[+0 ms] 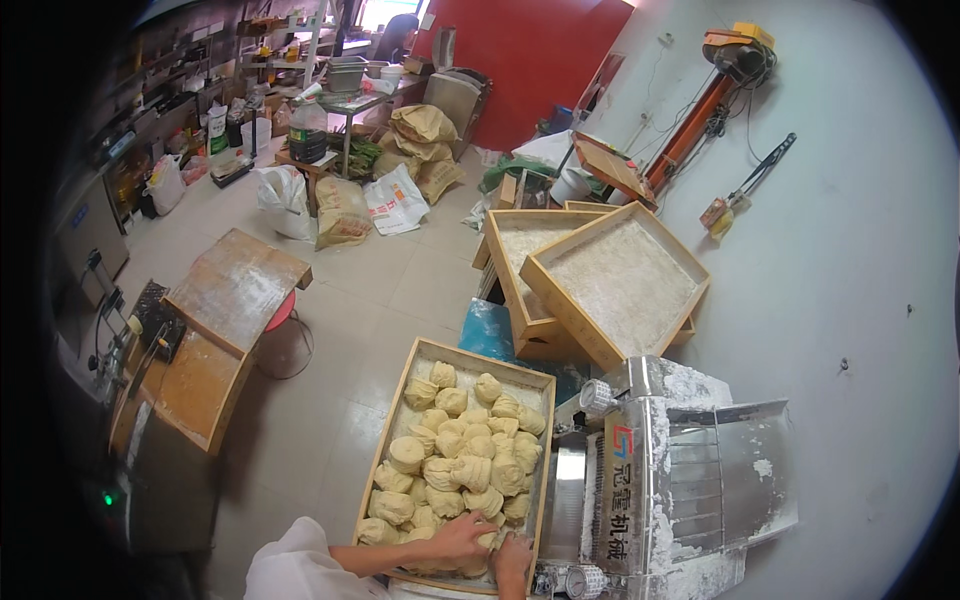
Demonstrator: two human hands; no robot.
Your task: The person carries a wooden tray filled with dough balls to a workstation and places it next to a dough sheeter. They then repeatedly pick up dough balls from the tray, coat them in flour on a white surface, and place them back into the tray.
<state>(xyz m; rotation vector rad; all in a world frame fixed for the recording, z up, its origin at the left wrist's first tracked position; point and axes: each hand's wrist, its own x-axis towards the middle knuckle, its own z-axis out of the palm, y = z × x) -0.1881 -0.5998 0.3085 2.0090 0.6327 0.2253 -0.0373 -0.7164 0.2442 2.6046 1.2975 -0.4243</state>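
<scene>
Pale yellow dough pieces, coiled or folded into rough lumps, fill much of a shallow wooden tray dusted with flour. Low in the tray, my left hand reaches in from the left, its fingers bent over a small dough piece. Right beside it, close to the tray's near right corner, is my right hand with curled fingers. Whether dough is inside the right hand's grasp is hidden. Along the tray's right side stands a floury metal dough roller machine bearing writing.
Stacked wooden trays with floured bottoms stand beyond the machine. At left is a floured wooden board near a red stool. Sacks lie on the tiled floor. A white wall bounds the right.
</scene>
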